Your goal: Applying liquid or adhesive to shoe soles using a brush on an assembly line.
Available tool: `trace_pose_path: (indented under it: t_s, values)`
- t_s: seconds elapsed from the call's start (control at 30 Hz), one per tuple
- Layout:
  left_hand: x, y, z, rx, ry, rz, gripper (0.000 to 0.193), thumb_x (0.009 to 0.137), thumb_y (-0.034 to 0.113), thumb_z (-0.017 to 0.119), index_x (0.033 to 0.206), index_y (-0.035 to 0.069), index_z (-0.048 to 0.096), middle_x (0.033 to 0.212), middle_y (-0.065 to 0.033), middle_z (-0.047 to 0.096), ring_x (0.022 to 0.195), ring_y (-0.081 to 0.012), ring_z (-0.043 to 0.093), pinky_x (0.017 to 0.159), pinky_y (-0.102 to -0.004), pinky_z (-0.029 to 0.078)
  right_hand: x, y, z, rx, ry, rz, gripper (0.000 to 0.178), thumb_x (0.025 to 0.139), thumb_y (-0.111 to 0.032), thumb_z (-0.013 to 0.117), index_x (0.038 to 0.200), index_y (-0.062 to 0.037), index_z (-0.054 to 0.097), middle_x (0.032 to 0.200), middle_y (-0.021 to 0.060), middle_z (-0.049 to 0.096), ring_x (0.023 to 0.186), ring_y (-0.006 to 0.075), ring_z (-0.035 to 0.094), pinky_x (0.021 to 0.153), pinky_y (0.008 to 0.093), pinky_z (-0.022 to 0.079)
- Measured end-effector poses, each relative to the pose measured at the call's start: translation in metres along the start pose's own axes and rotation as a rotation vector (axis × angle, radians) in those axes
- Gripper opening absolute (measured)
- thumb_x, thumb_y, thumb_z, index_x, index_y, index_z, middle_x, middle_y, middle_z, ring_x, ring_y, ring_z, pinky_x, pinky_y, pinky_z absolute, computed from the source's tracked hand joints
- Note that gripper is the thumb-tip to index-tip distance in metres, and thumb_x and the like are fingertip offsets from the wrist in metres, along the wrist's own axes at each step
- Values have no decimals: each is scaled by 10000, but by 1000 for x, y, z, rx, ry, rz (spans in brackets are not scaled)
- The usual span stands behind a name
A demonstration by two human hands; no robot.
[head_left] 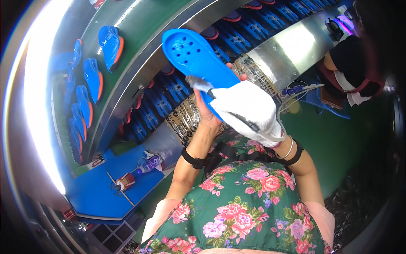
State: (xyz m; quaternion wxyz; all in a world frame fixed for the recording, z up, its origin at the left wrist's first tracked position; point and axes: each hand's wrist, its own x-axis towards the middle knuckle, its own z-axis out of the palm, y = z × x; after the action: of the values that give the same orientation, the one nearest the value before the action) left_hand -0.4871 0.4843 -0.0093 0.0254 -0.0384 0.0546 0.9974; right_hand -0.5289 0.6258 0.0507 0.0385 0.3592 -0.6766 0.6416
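A blue insole (198,55) with several small holes in its broad end is tilted up in front of me. My left hand (205,109) holds it from beneath near the narrow end, and fingertips show past its far edge. My right hand (249,108), in a white cloth glove, is closed round a small brush (198,82). The grey bristles are at the insole's left edge, over its surface; I cannot tell whether they touch. The glove covers most of the brush's handle and part of the insole.
At the left, a green conveyor belt (141,25) carries several blue insoles (111,46) with orange edges. Under its metal rail runs a row of blue holders (158,103). A blue table (91,186) bears a plastic bottle (150,163). Another person (349,63) is at the right.
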Motion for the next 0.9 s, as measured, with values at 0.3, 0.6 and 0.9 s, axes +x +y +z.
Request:
trace_pose_path:
  t_s: [0.3,0.6,0.9]
  values:
    - [8,8,-1,-14,32,4,1075,807,835,632,1512,48,432,1379,-318,576,1297,-444,580,1046,-634,514,-7,1,-5,-52,-128,-135,259,808,-18,803,1061,-71,794,1062,102,780,940,258,745,831,376,586]
    - [6,16,10,-70,150,25,1057,810,853,606,1495,64,450,1378,-269,589,1227,-444,616,947,-613,566,-9,1,-8,-37,-157,-181,282,794,-49,830,1072,-86,795,1071,96,778,924,269,735,803,401,587]
    - [6,39,-4,25,129,-67,1083,790,854,628,1550,115,405,1446,-270,532,1141,-501,624,900,-591,590,-9,2,-16,-58,-234,-176,268,805,-64,837,1069,-81,791,1037,104,778,837,262,725,762,363,576]
